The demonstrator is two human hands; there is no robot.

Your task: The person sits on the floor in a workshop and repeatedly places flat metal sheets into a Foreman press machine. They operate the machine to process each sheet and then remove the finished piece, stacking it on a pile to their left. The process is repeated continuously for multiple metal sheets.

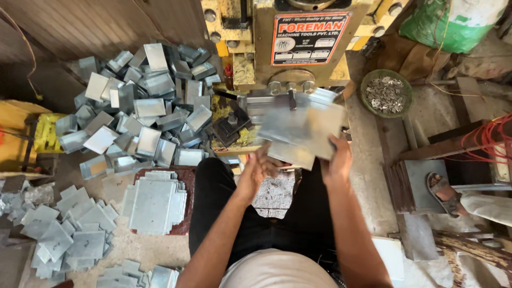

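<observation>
Right hand point(338, 162) grips metal sheet point(301, 128) (blurred); left hand point(255, 173) beside

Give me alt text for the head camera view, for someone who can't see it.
Seen from above, a seated person's right hand and left hand hold a flat metal sheet before a yellow press machine. Formed metal boxes are heaped at left.

One rectangular red-and-white label plate point(311, 38) is being shown on the yellow press machine point(266, 53), top centre.
</observation>
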